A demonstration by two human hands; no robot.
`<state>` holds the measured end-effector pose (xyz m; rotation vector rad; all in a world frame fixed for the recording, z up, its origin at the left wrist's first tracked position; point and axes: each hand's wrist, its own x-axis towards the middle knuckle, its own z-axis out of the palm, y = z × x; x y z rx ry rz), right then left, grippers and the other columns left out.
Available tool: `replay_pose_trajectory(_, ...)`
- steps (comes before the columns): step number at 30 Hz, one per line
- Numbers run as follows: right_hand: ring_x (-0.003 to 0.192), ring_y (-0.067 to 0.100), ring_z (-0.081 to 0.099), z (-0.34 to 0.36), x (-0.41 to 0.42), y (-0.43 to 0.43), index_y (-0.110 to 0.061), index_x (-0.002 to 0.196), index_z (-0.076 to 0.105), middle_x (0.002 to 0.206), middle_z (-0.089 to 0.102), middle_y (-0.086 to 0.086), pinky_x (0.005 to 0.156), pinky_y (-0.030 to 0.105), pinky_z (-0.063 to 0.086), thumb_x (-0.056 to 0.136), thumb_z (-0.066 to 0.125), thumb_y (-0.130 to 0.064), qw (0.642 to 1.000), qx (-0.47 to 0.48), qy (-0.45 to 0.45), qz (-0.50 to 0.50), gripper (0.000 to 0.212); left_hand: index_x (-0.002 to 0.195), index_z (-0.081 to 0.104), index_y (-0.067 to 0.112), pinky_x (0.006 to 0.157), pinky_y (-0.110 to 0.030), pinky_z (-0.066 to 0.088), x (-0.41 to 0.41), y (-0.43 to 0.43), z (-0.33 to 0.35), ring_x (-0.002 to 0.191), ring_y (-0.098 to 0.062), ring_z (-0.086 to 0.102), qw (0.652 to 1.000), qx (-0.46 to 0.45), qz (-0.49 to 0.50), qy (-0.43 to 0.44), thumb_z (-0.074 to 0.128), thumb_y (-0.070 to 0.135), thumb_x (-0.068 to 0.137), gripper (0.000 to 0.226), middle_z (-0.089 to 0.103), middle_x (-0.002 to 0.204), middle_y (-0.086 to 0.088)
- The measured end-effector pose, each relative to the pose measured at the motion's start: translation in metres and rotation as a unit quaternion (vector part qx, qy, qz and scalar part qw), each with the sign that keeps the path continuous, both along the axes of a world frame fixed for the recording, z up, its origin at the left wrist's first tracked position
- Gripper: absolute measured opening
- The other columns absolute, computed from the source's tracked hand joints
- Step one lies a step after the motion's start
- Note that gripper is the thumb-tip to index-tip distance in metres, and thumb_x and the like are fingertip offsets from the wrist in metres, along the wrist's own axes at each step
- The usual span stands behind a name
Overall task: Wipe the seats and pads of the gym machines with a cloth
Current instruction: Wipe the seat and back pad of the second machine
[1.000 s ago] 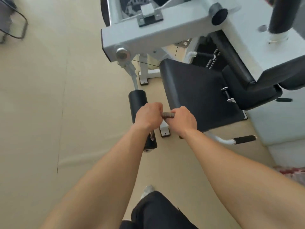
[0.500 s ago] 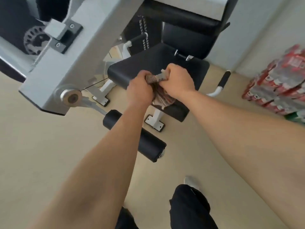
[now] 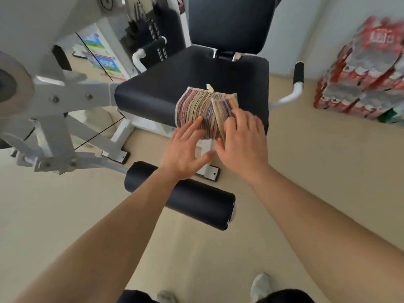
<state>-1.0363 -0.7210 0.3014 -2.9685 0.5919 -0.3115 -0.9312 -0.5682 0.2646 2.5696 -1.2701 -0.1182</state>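
At the far left, the white steel lever arm [image 3: 72, 95] of a leg-extension machine runs in toward the black seat [image 3: 166, 84]. Below it and nearer the camera, a black roller pad [image 3: 196, 204] sticks out on its bar over the beige floor [image 3: 328, 171]. The left hand [image 3: 183, 152] reaches across that pad with fingers spread and nearly straight; its fingertips [image 3: 197, 121] press on the near left part of a striped, multicoloured cloth [image 3: 196, 108] and grip nothing. The cloth lies at the front edge of the seat, right of the edge's middle, draping a little over it, with one flap folded up along its right side. The right hand [image 3: 242, 147], fingers also extended and slightly splayed, rests flat on that right part of the cloth, beside the raised fold. Behind the seat stands the black backrest [image 3: 229, 20]. A white side handle with a black grip [image 3: 298, 73] curves off the seat's right edge. At the far right, shrink-wrapped packs of red cans [image 3: 367, 68] are stacked on the floor against the wall.
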Motion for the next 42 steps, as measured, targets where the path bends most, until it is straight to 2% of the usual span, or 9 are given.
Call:
replay_pose_trajectory(4, 0.155, 0.034, 0.011, -0.039, 0.026, 0.007, -0.006, 0.159, 0.021, 0.167, 0.013, 0.018, 0.125, 0.052, 0.016, 0.102, 0.036, -0.038, 0.995, -0.071, -0.002, 0.073, 0.067, 0.141, 0.053, 0.005, 0.120, -0.044, 0.033, 0.021, -0.024, -0.027, 0.144, -0.027, 0.040, 0.976, -0.192, 0.056, -0.084, 0.044, 0.021, 0.103, 0.042, 0.047, 0.151, -0.012)
replay_pose_trajectory(7, 0.154, 0.041, 0.010, -0.062, 0.050, 0.010, 0.001, 0.159, 0.007, 0.165, 0.011, 0.027, 0.124, 0.052, 0.015, 0.106, 0.021, -0.034, 0.989, -0.142, 0.000, 0.042, 0.065, 0.143, 0.053, 0.005, 0.120, -0.048, 0.031, 0.040, -0.054, -0.045, 0.144, -0.026, 0.041, 0.961, -0.248, 0.035, -0.120, 0.040, 0.022, 0.106, 0.043, 0.050, 0.151, -0.012)
replay_pose_trajectory(13, 0.135, 0.055, 0.040, -0.080, 0.106, 0.012, 0.010, 0.149, 0.026, 0.148, 0.037, 0.040, 0.113, 0.061, 0.034, 0.109, 0.031, -0.031, 0.960, -0.267, -0.045, 0.075, 0.057, 0.125, 0.066, 0.010, 0.112, -0.037, 0.038, 0.120, -0.033, -0.060, 0.123, -0.023, 0.060, 0.920, -0.277, -0.047, -0.272, 0.046, 0.023, 0.104, 0.032, 0.066, 0.130, -0.005)
replay_pose_trajectory(18, 0.123, 0.052, 0.051, -0.076, 0.189, 0.068, 0.009, 0.143, 0.037, 0.138, 0.048, 0.036, 0.107, 0.063, 0.038, 0.108, 0.030, -0.033, 0.951, -0.279, -0.073, 0.107, 0.054, 0.124, 0.065, 0.013, 0.108, -0.036, 0.039, 0.194, 0.026, -0.061, 0.118, -0.023, 0.060, 0.920, -0.248, 0.011, -0.303, 0.034, 0.032, 0.106, 0.041, 0.068, 0.126, -0.003)
replay_pose_trajectory(26, 0.126, 0.048, 0.049, -0.066, 0.276, 0.130, 0.003, 0.143, 0.038, 0.142, 0.047, 0.030, 0.107, 0.063, 0.036, 0.104, 0.025, -0.020, 0.962, -0.238, -0.075, 0.114, 0.047, 0.124, 0.061, 0.018, 0.100, -0.039, 0.045, 0.292, 0.081, -0.064, 0.113, -0.024, 0.058, 0.927, -0.151, 0.103, -0.328, 0.060, 0.023, 0.098, 0.026, 0.066, 0.123, -0.003)
replay_pose_trajectory(29, 0.126, 0.044, 0.050, -0.070, 0.264, 0.126, 0.000, 0.143, 0.038, 0.142, 0.048, 0.027, 0.110, 0.061, 0.034, 0.105, 0.025, -0.021, 0.963, -0.225, -0.094, 0.119, 0.046, 0.125, 0.058, 0.021, 0.116, -0.041, 0.032, 0.277, 0.075, -0.068, 0.125, -0.028, 0.054, 0.904, -0.169, 0.132, -0.369, 0.056, 0.023, 0.101, 0.024, 0.065, 0.126, -0.003)
replay_pose_trajectory(35, 0.140, 0.048, 0.035, -0.099, 0.147, 0.050, 0.003, 0.151, 0.027, 0.152, 0.036, 0.030, 0.120, 0.057, 0.020, 0.108, 0.024, -0.027, 0.939, -0.286, -0.169, 0.085, 0.052, 0.138, 0.055, 0.015, 0.122, -0.048, 0.021, 0.145, -0.008, -0.091, 0.142, -0.027, 0.041, 0.887, -0.291, 0.121, -0.338, 0.042, 0.027, 0.105, 0.038, 0.053, 0.145, -0.006)
replay_pose_trajectory(38, 0.145, 0.046, 0.031, -0.105, 0.073, -0.002, 0.000, 0.152, 0.027, 0.155, 0.035, 0.029, 0.121, 0.056, 0.020, 0.109, 0.026, -0.028, 0.938, -0.300, -0.171, 0.036, 0.051, 0.139, 0.056, 0.018, 0.120, -0.049, 0.024, 0.080, -0.062, -0.090, 0.141, -0.024, 0.043, 0.896, -0.293, 0.080, -0.323, 0.051, 0.030, 0.103, 0.038, 0.054, 0.145, -0.003)
replay_pose_trajectory(42, 0.137, 0.038, 0.048, -0.109, -0.005, -0.055, -0.003, 0.146, 0.045, 0.146, 0.051, 0.021, 0.118, 0.051, 0.032, 0.110, 0.034, -0.033, 0.915, -0.349, -0.194, -0.057, 0.049, 0.130, 0.066, 0.017, 0.118, -0.046, 0.029, 0.006, -0.121, -0.080, 0.130, -0.025, 0.055, 0.893, -0.319, -0.015, -0.316, 0.050, 0.028, 0.101, 0.035, 0.064, 0.134, 0.000)
